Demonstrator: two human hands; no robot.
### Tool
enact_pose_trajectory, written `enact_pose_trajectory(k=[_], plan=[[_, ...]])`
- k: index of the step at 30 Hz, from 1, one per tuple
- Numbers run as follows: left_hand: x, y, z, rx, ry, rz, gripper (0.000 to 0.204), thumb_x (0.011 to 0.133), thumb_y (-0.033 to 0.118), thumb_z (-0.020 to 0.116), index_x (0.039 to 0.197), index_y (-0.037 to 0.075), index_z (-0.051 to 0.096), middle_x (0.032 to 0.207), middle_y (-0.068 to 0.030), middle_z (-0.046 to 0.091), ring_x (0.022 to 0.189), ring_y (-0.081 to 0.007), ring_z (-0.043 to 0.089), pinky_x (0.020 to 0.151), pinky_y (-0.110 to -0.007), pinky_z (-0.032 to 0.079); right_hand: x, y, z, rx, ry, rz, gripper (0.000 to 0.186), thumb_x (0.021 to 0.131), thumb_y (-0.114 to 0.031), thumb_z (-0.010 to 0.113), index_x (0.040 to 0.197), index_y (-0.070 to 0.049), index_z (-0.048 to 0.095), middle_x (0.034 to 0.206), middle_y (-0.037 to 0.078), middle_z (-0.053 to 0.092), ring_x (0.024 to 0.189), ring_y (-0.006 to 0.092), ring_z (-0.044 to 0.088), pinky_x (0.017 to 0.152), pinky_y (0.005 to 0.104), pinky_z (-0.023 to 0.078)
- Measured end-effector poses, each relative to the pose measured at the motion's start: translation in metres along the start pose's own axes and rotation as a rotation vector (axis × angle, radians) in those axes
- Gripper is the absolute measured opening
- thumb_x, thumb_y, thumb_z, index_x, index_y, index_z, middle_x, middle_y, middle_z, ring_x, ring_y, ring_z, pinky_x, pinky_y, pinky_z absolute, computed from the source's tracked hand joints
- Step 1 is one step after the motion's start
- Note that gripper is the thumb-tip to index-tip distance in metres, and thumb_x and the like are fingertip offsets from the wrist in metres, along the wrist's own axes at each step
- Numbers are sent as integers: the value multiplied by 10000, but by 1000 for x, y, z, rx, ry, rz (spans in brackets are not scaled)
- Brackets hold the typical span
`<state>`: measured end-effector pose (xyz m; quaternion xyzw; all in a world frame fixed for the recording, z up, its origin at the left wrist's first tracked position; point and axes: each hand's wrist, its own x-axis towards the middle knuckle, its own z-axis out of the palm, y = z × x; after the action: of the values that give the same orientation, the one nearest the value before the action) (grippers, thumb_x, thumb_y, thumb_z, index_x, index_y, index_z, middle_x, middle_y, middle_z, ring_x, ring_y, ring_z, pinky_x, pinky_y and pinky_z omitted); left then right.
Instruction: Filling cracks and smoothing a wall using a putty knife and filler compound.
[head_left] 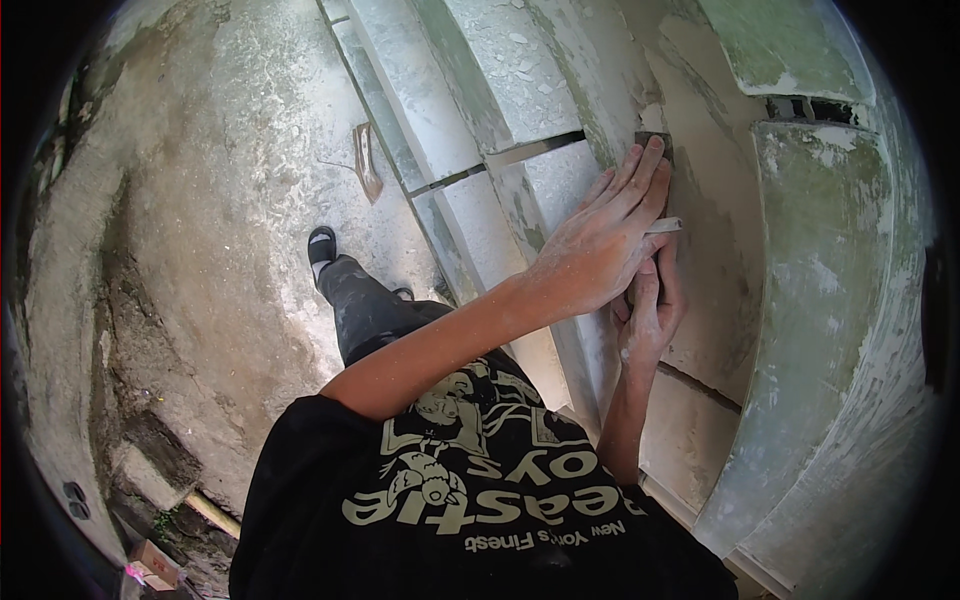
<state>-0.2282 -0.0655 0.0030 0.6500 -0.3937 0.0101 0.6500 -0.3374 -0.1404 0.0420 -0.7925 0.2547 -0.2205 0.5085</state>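
Note:
My left hand (607, 240), dusted white, reaches across to the right with its fingers stretched out flat along the pale panelled surface. A dark patch (655, 146) shows at its fingertips; whether it is a gap or a flat piece under the fingers, I cannot tell. My right hand (650, 310) is just below it, partly covered, with the thumb up and the fingers bent. A short white stick like a cigarette (665, 226) pokes out between the two hands, apparently pinched in the right fingers. The left palm is hidden.
Long ridged pale green and white panels (530, 85) run alongside, with dark gaps between sections. A raised greenish panel (820, 230) stands at the right. A curved brownish strip (367, 165) lies on the stained concrete floor (220, 180). Rubble (150, 380) lines the left.

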Motion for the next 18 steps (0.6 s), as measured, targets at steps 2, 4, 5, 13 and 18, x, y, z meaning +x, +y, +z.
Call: enact_pose_trajectory(k=[2,4,5,13,18], plan=[[-6,1,0,-13,-11,-4,638,976,202,576,1487,-82,321,1616,-276,210,1483,-454,258,1182,-529,299,-5,3,-1,8,-7,-4,421,1045,-106,535,1416,90,506,743,-66,528,575,10,384,491,188,302],[-8,3,2,-22,-11,-3,637,978,205,575,1488,-78,320,1621,-267,208,1482,-454,260,1182,-530,299,-8,10,-3,-45,22,-40,425,1044,-103,533,1424,86,498,756,-58,536,554,13,377,478,190,301],[-9,5,3,-34,-8,4,636,980,209,573,1487,-79,319,1621,-269,206,1480,-460,260,1183,-530,297,-10,7,-5,-44,22,-44,425,1044,-103,533,1424,86,498,756,-58,536,554,13,377,478,190,301],[-10,4,10,-30,4,23,633,983,212,568,1480,-90,318,1607,-304,203,1473,-483,259,1182,-534,299,-16,-4,-2,-37,40,45,433,1041,-85,536,1433,91,484,880,-4,607,745,36,487,650,195,411],[-9,0,8,26,-13,62,638,980,202,569,1474,-108,312,1589,-320,227,1470,-485,262,1183,-531,302,-9,26,-1,-107,79,-144,448,1045,-90,526,1450,88,461,994,31,639,770,38,524,668,182,433]])
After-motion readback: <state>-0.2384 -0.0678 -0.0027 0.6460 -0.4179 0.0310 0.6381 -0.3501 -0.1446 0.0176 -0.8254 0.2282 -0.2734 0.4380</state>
